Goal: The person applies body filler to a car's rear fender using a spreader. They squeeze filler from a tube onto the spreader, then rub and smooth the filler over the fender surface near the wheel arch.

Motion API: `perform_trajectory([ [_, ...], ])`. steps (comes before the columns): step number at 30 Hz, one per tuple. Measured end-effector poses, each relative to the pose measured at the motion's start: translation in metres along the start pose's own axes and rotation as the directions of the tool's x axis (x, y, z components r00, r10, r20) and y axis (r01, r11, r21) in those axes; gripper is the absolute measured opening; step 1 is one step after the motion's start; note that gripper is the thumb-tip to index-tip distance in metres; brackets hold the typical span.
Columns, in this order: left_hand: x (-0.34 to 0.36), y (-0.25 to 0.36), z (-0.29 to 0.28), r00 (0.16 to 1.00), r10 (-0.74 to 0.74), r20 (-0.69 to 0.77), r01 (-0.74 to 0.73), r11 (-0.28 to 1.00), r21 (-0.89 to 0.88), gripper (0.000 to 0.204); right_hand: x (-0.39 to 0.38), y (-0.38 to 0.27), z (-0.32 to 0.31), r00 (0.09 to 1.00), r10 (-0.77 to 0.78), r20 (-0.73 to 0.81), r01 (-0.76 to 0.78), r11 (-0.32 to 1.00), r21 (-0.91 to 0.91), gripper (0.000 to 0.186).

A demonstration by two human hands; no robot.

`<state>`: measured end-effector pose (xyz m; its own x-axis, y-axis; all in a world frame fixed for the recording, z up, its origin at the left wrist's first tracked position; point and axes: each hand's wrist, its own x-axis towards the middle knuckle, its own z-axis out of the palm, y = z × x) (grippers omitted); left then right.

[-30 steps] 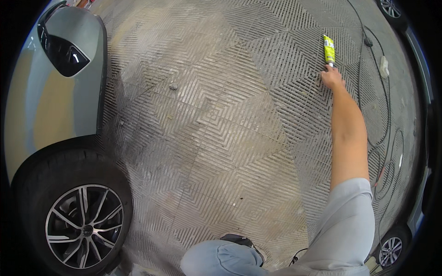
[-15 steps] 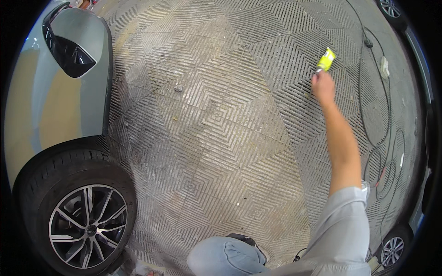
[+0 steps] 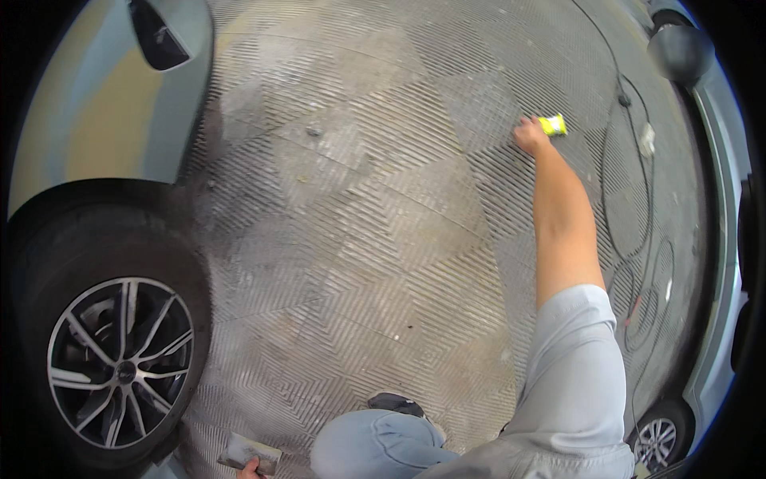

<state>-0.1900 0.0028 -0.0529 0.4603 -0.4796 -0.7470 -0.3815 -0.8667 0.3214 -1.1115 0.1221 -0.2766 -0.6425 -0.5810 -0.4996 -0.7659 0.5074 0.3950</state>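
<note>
My right hand [image 3: 531, 135] is closed round one end of a bright yellow tube [image 3: 552, 125] with a pale label, held out at arm's length over the floor. The tube points away to the right. At the lower edge my left hand [image 3: 250, 469] shows only by its fingers, which grip a flat, smudged grey spreader plate [image 3: 254, 455]. The rest of that hand is out of the picture. On my left stands a grey car body panel [image 3: 120, 104] with beige, filler-like patches, above a black tyre with a spoked wheel [image 3: 124, 371].
Patterned, ribbed floor tiles [image 3: 375, 215] spread before me, with a small crumpled scrap [image 3: 313, 130] on them. A dark cable [image 3: 604, 184] lies looped at the right, near a white object [image 3: 646, 140]. Another car [image 3: 722, 239] stands along the right edge.
My right hand has come a little to the left, and the tube has turned from pointing up to pointing right. My left hand with the spreader plate has come into view at the lower edge.
</note>
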Motion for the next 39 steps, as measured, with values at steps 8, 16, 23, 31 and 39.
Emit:
perform_trajectory([
  [8,0.017,-0.039,-0.008,1.000,0.014,-0.003,-0.014,0.979,-0.204,0.031,-0.099,-0.065,0.057,0.708,0.478,-0.519,-0.076,0.783,0.617,0.030],
  [16,-0.034,-0.024,0.010,0.992,0.124,-0.003,-0.111,0.871,-0.479,0.047,-0.188,-0.108,0.066,0.838,0.546,-0.016,-0.299,0.482,0.824,0.054],
  [23,-0.022,-0.035,-0.014,0.867,0.444,-0.229,-0.484,0.634,-0.603,0.034,-0.331,-0.300,-0.031,0.982,-0.127,0.142,-0.166,-0.202,0.965,0.063],
  [31,-0.019,-0.034,-0.056,0.612,0.763,0.211,-0.732,0.647,-0.215,0.050,-0.409,-0.504,-0.266,-0.060,-0.989,-0.138,0.924,-0.107,0.367,0.055],
  [39,0.001,-0.044,-0.064,0.280,0.738,0.614,-0.891,0.437,-0.119,0.058,-0.527,-0.562,-0.347,0.078,-0.890,0.450,0.685,0.375,0.625,0.041],
])
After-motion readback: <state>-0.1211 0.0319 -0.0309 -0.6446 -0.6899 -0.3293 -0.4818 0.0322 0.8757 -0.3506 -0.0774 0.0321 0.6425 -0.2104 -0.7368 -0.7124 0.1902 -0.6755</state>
